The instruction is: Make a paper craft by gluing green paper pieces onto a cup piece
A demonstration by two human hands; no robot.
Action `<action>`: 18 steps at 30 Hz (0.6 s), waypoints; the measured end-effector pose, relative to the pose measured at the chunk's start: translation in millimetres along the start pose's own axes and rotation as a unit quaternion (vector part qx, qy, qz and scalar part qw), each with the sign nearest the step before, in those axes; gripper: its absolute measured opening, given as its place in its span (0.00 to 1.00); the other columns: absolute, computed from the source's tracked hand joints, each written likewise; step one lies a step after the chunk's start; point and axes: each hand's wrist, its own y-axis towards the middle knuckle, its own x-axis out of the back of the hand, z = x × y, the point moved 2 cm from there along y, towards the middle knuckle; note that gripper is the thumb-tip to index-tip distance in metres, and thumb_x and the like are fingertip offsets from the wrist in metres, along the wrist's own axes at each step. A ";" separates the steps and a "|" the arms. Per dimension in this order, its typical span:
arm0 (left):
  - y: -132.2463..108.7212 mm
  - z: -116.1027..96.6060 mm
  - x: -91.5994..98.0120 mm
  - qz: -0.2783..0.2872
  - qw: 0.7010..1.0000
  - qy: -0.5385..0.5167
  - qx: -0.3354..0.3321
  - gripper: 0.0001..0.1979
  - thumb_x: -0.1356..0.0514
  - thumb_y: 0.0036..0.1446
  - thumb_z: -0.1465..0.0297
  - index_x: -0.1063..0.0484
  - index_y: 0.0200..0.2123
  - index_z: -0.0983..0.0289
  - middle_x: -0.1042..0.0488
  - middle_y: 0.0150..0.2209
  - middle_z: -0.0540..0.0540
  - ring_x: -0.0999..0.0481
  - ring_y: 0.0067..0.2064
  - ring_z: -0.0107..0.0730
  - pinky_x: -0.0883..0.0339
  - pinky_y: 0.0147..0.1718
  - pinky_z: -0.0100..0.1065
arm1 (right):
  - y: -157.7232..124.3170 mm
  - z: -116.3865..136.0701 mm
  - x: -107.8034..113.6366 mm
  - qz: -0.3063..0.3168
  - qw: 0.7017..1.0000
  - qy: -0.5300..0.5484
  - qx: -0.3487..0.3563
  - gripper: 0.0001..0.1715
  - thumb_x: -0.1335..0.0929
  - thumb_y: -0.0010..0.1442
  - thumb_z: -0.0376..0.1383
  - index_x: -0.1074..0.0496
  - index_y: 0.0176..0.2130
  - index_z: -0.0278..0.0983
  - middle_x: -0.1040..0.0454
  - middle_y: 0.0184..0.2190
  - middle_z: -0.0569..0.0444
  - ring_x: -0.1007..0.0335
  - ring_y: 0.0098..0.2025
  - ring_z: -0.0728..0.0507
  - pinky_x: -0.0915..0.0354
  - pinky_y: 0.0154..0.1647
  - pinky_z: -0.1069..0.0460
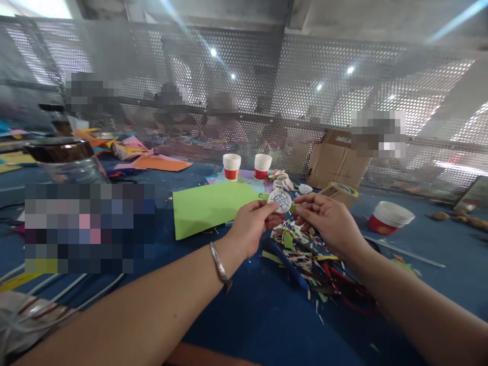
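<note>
Between the thumb and fingers of my left hand (253,223) is a small round white paper disc (280,201) with blue lines drawn on it. From its left side sticks out a green paper piece (263,196) with small dark marks like a face. My right hand (328,218) is pinched at the disc's right edge on a small green paper piece (293,208), partly covered by the fingers. Behind my left hand a large green paper sheet (208,208) stands tilted. Below both hands lies a heap of paper scraps (305,254) with blue-handled and red-handled scissors (348,290) partly in it.
Two red-and-white paper cups (232,166) stand at the back, and a cup stack (389,217) leans at right. Cut cup pieces (281,179) lie before a cardboard box (335,160). A lidded jar (68,160) and coloured paper (160,162) are at left. A perforated panel (244,91) borders the table.
</note>
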 end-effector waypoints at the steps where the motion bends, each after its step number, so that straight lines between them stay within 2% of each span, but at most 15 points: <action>1: -0.6 0.9 -0.8 0.004 1.000 -0.001 0.004 0.06 0.35 0.58 0.78 0.27 0.29 0.69 0.24 0.27 0.55 0.21 0.29 0.28 0.27 0.35 0.31 | 0.1 -0.3 -0.6 0.001 1.000 0.003 0.001 0.19 0.27 0.56 0.43 0.27 0.43 0.36 0.23 0.27 0.56 0.24 0.27 0.47 0.28 0.25 0.54; 8: 0.8 -0.7 1.5 0.001 1.000 -0.011 -0.003 0.06 0.35 0.59 0.78 0.27 0.29 0.68 0.23 0.29 0.55 0.21 0.31 0.28 0.28 0.37 0.31 | -1.7 2.0 -0.5 0.001 1.000 0.004 0.010 0.20 0.27 0.55 0.43 0.28 0.46 0.36 0.22 0.28 0.55 0.23 0.29 0.45 0.30 0.24 0.53; 18: 4.4 -0.8 5.8 0.029 1.000 0.009 0.002 0.04 0.36 0.59 0.77 0.26 0.31 0.69 0.21 0.32 0.58 0.21 0.31 0.29 0.28 0.37 0.32 | -3.7 4.2 -2.0 0.020 1.000 -0.008 0.014 0.21 0.27 0.55 0.43 0.28 0.46 0.36 0.22 0.27 0.55 0.24 0.27 0.45 0.30 0.23 0.53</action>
